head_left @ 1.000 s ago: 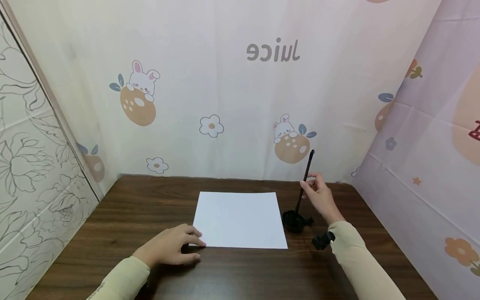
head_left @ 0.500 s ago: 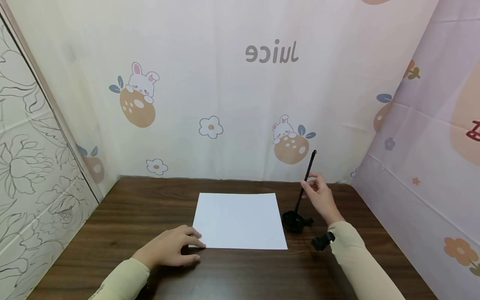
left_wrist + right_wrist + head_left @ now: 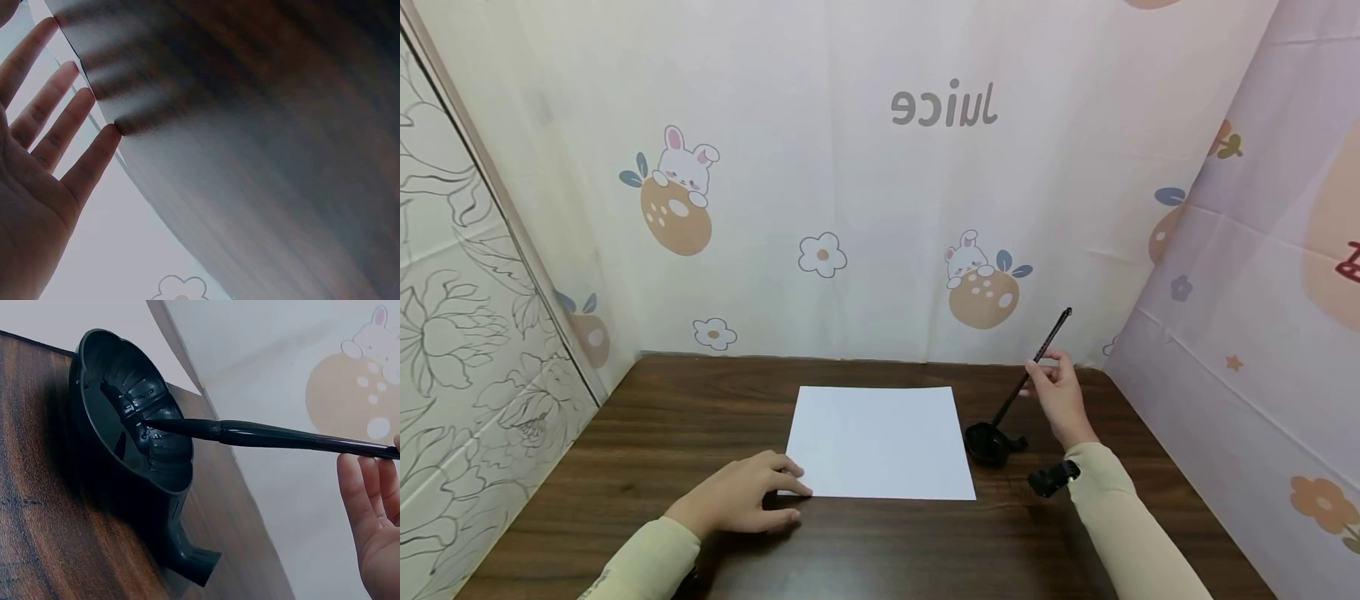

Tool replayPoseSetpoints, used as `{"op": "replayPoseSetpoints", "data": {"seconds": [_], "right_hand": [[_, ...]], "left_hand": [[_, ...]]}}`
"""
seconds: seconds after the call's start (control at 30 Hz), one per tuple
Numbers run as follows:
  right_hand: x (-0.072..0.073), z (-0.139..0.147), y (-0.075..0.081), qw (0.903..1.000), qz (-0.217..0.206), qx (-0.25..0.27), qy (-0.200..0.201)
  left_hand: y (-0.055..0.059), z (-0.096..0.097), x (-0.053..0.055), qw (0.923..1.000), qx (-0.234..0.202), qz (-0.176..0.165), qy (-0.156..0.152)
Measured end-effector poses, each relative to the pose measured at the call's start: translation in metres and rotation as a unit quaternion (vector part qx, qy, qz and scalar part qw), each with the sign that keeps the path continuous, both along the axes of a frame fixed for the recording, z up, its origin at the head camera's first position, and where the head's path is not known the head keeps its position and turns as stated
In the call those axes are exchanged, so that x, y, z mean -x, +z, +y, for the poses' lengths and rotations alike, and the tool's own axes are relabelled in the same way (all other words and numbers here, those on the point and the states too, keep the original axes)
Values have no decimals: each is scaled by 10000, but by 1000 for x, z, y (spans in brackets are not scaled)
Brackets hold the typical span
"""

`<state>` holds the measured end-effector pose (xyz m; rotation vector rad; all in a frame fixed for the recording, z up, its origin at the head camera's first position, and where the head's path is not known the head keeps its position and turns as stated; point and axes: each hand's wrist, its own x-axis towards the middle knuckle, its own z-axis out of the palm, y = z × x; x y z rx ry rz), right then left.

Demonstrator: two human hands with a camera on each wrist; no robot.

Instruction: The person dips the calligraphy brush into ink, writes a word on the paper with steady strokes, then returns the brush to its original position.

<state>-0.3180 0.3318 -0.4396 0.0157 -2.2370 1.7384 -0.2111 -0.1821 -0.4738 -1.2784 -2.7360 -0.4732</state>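
Observation:
In the head view, my right hand (image 3: pixel 1060 398) pinches the shaft of a black writing brush (image 3: pixel 1012 397), which leans to the right. Its bristle tip is down at a black, scalloped ink dish (image 3: pixel 988 457). The right wrist view shows the dark brush tip (image 3: pixel 181 427) at the ridged inner wall of the dish, above a pool of dark liquid (image 3: pixel 103 415). A short spout-like handle (image 3: pixel 195 561) sticks out of the dish. My left hand (image 3: pixel 741 492) lies with spread fingers at the near left corner of a blank white sheet of paper (image 3: pixel 880 442), fingertips touching its edge.
The dark wooden table (image 3: pixel 880 550) carries the sheet, with the dish just right of it. A patterned curtain (image 3: pixel 880 183) hangs along the table's back edge, and more printed cloth (image 3: pixel 1240 275) borders the right side. A floral panel (image 3: pixel 475 333) stands at left.
My right hand has shifted to the right, tilting the brush from nearly upright to a stronger rightward lean; its tip stays in the dish. The left hand and paper have not moved.

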Motion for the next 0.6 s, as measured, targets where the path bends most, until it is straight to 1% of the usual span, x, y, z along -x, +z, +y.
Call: {"op": "replayPoseSetpoints", "data": {"seconds": [0.13, 0.23, 0.4, 0.6], "right_hand": [[2, 5, -4, 9990, -122, 383, -182], [1, 8, -6, 9976, -261, 572, -287], [-1, 13, -7, 9949, -444, 798, -429], [1, 16, -11, 9932, -578, 899, -470]], "left_hand": [[-1, 0, 1, 10000, -9, 15, -12], [-2, 0, 1, 10000, 4, -2, 10], [-2, 0, 0, 10000, 25, -31, 65], [-2, 0, 0, 10000, 21, -22, 77]]}}
